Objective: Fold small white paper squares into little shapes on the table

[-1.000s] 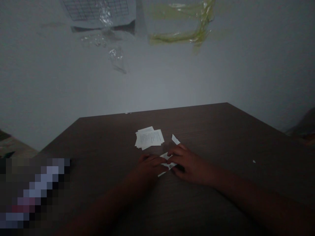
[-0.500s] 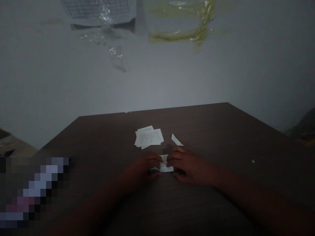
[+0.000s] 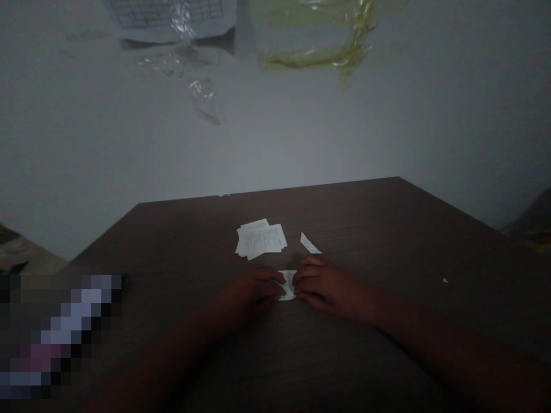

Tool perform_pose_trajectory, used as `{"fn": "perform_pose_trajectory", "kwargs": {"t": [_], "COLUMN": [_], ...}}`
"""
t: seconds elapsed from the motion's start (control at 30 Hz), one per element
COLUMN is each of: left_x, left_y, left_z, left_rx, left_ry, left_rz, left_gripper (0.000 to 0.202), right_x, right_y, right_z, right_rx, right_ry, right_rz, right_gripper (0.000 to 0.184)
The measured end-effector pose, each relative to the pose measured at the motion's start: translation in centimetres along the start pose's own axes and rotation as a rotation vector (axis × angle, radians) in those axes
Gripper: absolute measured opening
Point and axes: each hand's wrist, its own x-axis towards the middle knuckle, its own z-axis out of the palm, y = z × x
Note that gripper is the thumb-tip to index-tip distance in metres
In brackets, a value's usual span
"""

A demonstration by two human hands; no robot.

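A small printed piece of paper (image 3: 288, 285) lies on the dark brown table, its middle showing between my two hands. My left hand (image 3: 258, 291) grips its left side, fingers bent and close together. From the opposite side, my right hand (image 3: 322, 285) holds the right end, fingertips and thumb drawn in on it. Both ends of the paper are covered by my fingers. Just beyond my right hand rests a folded printed paper strip (image 3: 310, 244). Farther left sits a loose stack of printed paper pieces (image 3: 260, 239).
The brown table (image 3: 344, 212) meets a pale wall (image 3: 301, 132) at its far edge. A tiny white scrap (image 3: 445, 280) lies to the right. Taped paper (image 3: 167, 14) and yellowish tape (image 3: 310, 60) are on the wall. A blurred-out patch (image 3: 64, 327) covers the lower left.
My right thumb and fingers have closed in toward my left hand. Less of the paper's near edge shows, and it now looks slightly curved. The stack and the strip stay put.
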Motion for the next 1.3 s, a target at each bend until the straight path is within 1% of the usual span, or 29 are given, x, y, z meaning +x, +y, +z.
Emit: {"fn": "perform_pose_trajectory", "kwargs": {"t": [0.13,0.2,0.3,0.43,0.53,0.63,0.8,0.97,1.1,1.17,1.3], "left_x": [-0.2,-0.3,-0.4,-0.5,-0.6,-0.7,-0.6,-0.2,-0.2,-0.3,-0.3], "left_y": [0.5,1.0,1.3,1.0,1.0,1.2,1.2,1.5,2.0,2.1,1.8], "left_z": [-0.3,-0.5,-0.6,-0.4,-0.5,-0.7,-0.5,-0.6,-0.9,-0.9,-0.7], "left_rx": [-0.014,-0.022,-0.040,-0.042,-0.040,-0.050,-0.060,-0.064,-0.060,-0.049,-0.032], "left_ry": [-0.028,-0.036,-0.044,-0.063,-0.074,-0.089,-0.095,-0.086,-0.077,-0.064,-0.079], "left_rz": [-0.013,-0.025,-0.005,0.036,0.028,0.012,-0.021,-0.010,-0.015,-0.030,-0.007], "left_gripper": [0.038,0.041,0.040,0.042,0.040,0.038,0.036,0.031,0.029,0.030,0.034], "right_x": [0.2,0.2,0.2,0.3,0.3,0.2,0.2,0.2,0.2,0.2,0.3], "right_y": [0.2,0.4,0.7,0.7,0.7,0.8,0.8,0.5,0.7,0.8,1.0], "right_z": [0.5,0.9,1.4,1.9,1.9,1.9,1.9,1.9,1.8,1.8,1.6], "right_rx": [0.091,0.110,0.121,0.105,0.063,0.020,0.008,-0.023,0.000,0.026,0.071], "right_ry": [0.035,0.047,0.059,0.077,0.087,0.088,0.107,0.118,0.117,0.102,0.085], "right_rz": [0.075,0.081,0.092,0.113,0.131,0.182,0.266,0.268,0.222,0.213,0.231], "right_gripper": [0.017,0.017,0.015,0.012,0.009,0.006,0.012,0.012,0.008,0.010,0.014]}}
